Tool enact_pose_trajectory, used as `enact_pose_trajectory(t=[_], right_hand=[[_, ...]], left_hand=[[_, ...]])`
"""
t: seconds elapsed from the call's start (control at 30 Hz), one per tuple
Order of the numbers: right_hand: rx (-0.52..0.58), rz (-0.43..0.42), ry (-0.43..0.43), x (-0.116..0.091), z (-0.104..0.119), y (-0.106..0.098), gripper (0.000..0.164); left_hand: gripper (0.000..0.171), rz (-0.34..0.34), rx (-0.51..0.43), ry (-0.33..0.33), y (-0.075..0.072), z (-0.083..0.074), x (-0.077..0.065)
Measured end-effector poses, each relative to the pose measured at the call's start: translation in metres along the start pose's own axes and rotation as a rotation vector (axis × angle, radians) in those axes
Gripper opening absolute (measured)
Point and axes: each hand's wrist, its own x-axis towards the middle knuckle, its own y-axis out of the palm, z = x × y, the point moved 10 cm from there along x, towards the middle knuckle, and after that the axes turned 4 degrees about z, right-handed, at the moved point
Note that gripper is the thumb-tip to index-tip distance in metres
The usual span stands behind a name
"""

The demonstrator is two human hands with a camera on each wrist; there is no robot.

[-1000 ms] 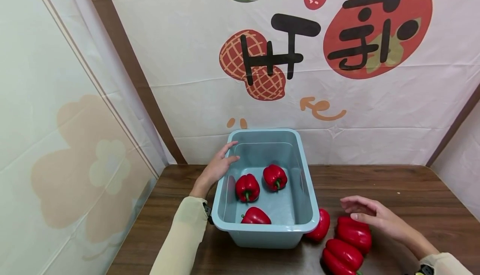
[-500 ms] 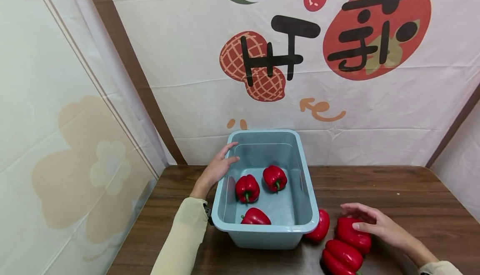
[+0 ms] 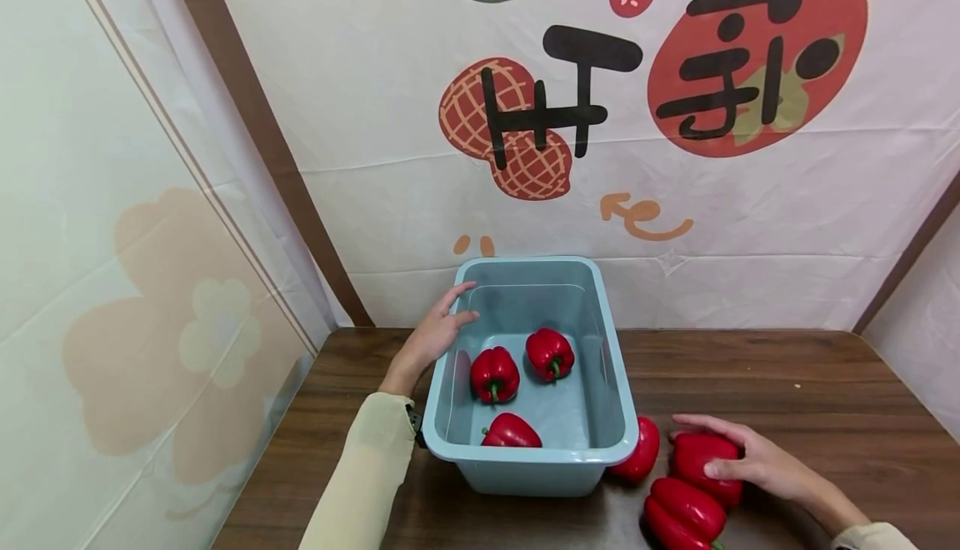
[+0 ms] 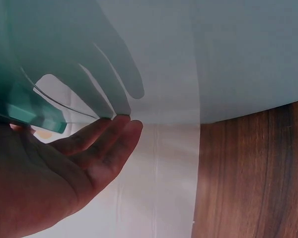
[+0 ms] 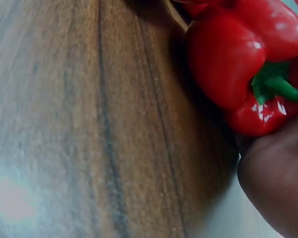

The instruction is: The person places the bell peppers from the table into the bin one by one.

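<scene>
A light blue plastic bin stands on the table with three red bell peppers inside, one of them a pepper at its left. My left hand holds the bin's left rim, thumb over the edge. In the left wrist view the other fingers touch the outer wall. To the right of the bin, my right hand grips a red bell pepper lying on the table, thumb on the near side and fingers over the far side. The right wrist view shows this pepper's green stem close to the palm.
Two more bell peppers lie near the gripped one: a pepper in front and a pepper against the bin's right side, partly hidden by it. Behind the wooden table hangs a printed white cloth.
My right hand has come down from above the right-hand pepper and its thumb and fingers have closed around it. The left hand and the bin stay where they were.
</scene>
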Motion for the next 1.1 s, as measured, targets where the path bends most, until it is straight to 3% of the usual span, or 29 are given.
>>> enact_pose_trajectory(t=[0.47, 1.1], right_hand=[[0.069, 0.063, -0.008, 0.0006, -0.0011, 0.0033, 0.058], [0.094, 0.053, 0.018, 0.0002, -0.0047, 0.0007, 0.054]], left_hand=[[0.058, 0.013, -0.009, 0.009, 0.0009, 0.0011, 0.0020], [0.058, -0.003, 0.015, 0.024, -0.0004, -0.0017, -0.0003]])
